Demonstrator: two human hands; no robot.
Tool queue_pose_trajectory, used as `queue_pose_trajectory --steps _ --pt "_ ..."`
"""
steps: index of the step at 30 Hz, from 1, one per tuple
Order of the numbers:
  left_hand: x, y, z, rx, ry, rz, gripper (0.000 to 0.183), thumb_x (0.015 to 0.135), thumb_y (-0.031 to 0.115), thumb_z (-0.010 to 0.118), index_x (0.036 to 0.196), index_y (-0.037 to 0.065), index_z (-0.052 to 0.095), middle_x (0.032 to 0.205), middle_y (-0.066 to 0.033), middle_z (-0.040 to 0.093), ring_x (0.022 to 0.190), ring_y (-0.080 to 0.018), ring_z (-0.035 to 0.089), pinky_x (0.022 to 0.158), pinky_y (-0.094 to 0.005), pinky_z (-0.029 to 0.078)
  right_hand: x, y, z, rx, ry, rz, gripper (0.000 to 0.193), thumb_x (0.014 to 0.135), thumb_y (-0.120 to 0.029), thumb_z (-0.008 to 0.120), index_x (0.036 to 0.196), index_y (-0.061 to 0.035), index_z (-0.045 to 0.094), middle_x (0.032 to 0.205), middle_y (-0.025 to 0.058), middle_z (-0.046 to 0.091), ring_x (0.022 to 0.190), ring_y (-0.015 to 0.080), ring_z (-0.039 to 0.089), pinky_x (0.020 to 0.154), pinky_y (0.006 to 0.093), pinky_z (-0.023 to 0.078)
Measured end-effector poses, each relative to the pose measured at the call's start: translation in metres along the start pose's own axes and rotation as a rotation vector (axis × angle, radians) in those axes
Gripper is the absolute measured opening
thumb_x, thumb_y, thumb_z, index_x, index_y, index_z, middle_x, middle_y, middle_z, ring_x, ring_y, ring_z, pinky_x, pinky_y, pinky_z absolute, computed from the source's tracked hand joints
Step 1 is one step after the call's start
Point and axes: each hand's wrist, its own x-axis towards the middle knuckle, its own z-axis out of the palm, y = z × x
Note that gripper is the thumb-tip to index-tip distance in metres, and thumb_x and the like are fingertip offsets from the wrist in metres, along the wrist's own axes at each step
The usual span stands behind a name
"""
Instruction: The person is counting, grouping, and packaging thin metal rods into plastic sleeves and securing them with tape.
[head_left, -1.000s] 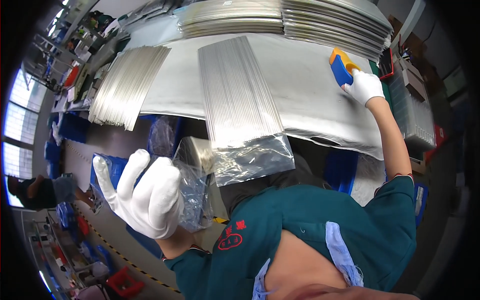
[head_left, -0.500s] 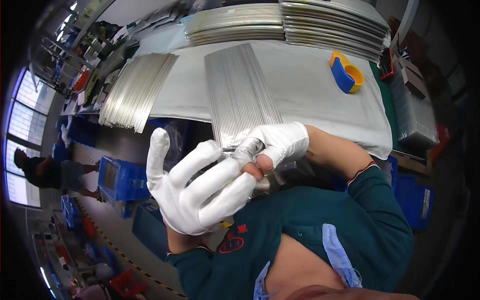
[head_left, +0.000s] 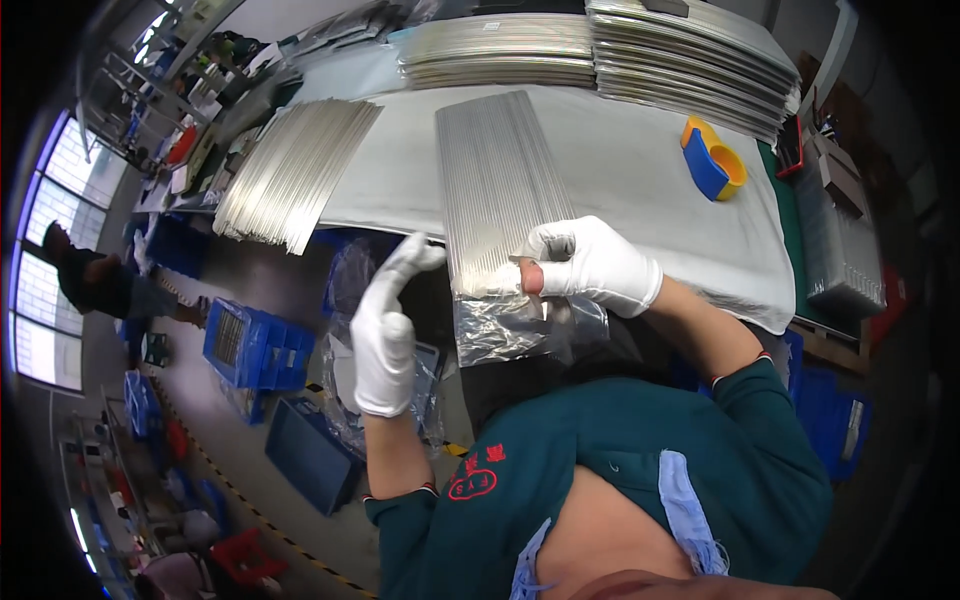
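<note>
A flat bundle of thin silvery strips lies on the white-covered table, its near end reaching past the front edge. Loose clear plastic film hangs crumpled from that end. My right hand, in a white glove with bare fingertips showing, is closed over the near end. A small, thin pointed piece shows below its fingers; I cannot make out its kind. My left hand, gloved in white, is held up left of the bundle, fingers extended and bent toward its left edge, with nothing visible in it.
Another fan of silvery strips lies on the left, overhanging the edge. Stacked strip bundles stand at the back. A blue and yellow tape dispenser sits on the right. Blue crates stand on the floor; a person is far left.
My hands have separated: the left moved away and turned edge-on, the right shifted slightly up and right. The bundle's near end and loose film have come into view.
</note>
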Motion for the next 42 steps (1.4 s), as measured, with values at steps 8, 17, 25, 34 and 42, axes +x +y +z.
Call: queue_pose_trajectory --steps 8,17,25,34,42 --pt "0.002 0.031 0.034 -0.254 0.189 -0.295 0.016 0.083 0.013 0.06 0.079 -0.002 0.06 0.065 0.0001 0.055 0.056 -0.0035 0.044 0.052 -0.0184 0.035 0.0 0.018 -0.003 -0.152 -0.053 -0.244 0.064 0.064 -0.06 0.065 0.084 0.001 0.058 0.064 0.0051 0.059 0.062 0.013 0.059 0.059 0.0261 0.048" --pt "-0.058 -0.016 -0.008 -0.055 0.516 -0.372 0.017 0.087 0.015 0.053 0.085 -0.001 0.058 0.078 -0.0078 0.062 0.07 -0.01 0.056 0.067 -0.0206 0.043 -0.079 0.057 -0.086 -0.15 -0.136 0.207 0.028 0.071 -0.024 0.072 0.079 0.0008 0.062 0.075 0.0072 0.062 0.068 0.0116 0.058 0.064 0.0246 0.047" --pt "-0.151 -0.054 0.016 -0.115 0.498 -0.794 0.019 0.086 0.018 0.054 0.086 0.0 0.061 0.078 -0.0048 0.062 0.067 -0.0068 0.052 0.061 -0.0189 0.039 -0.095 0.092 -0.09 -0.207 -0.028 0.586 0.024 0.076 -0.021 0.068 0.08 0.0022 0.064 0.075 0.0075 0.064 0.067 0.0105 0.058 0.065 0.023 0.048" --pt "-0.139 -0.104 0.012 -0.453 0.547 -0.849 0.017 0.085 0.014 0.056 0.083 -0.002 0.06 0.068 -0.0054 0.058 0.061 -0.0114 0.054 0.065 -0.0251 0.045 -0.074 0.139 -0.101 -0.148 0.034 0.507 0.022 0.078 -0.024 0.065 0.081 -0.0022 0.062 0.073 0.0065 0.063 0.066 0.0096 0.057 0.062 0.0225 0.046" --pt "-0.115 -0.079 -0.008 -0.73 0.557 -0.694 0.019 0.082 0.016 0.058 0.092 -0.001 0.058 0.075 -0.0074 0.058 0.068 -0.0182 0.057 0.076 -0.0382 0.048 -0.087 0.101 -0.091 0.015 0.183 0.434 0.028 0.07 -0.024 0.07 0.075 0.0021 0.061 0.066 0.0106 0.061 0.055 0.0139 0.057 0.055 0.0232 0.046"
